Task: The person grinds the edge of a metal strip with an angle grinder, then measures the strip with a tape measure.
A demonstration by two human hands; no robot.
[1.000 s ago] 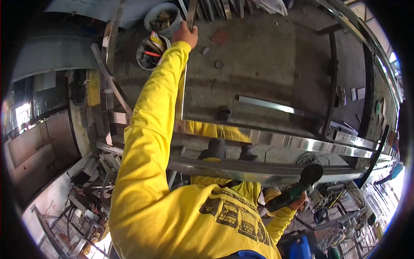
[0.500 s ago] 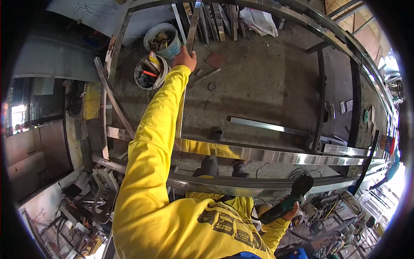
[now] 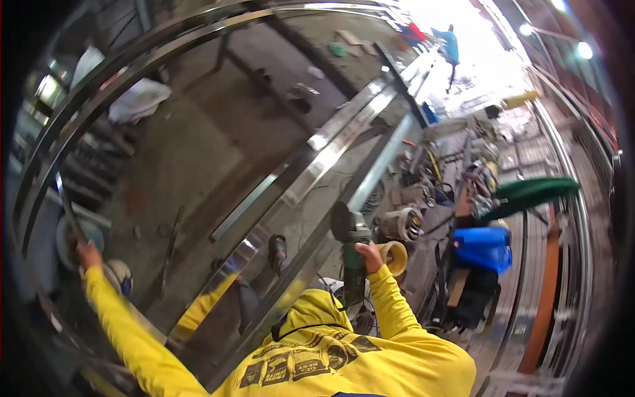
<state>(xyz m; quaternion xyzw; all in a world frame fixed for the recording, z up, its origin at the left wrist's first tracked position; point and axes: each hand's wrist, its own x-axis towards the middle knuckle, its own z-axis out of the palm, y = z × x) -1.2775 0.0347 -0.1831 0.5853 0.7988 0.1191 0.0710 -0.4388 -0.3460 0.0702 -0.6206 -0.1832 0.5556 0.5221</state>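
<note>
currently, the right hand (image 3: 372, 257) is gripping a green and black angle grinder (image 3: 355, 263), whose dark round head is pointing away from the body. the left hand (image 3: 88, 256), stretched far out, is closing around a narrow, straight metal bar (image 3: 69, 206). a bright blue plastic container (image 3: 483, 249) is sitting right of the grinder hand, apart from it.

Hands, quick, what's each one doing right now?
Left hand: closed on a metal bar, finger details too blurred to tell.
Right hand: closed, holding the angle grinder.
</note>
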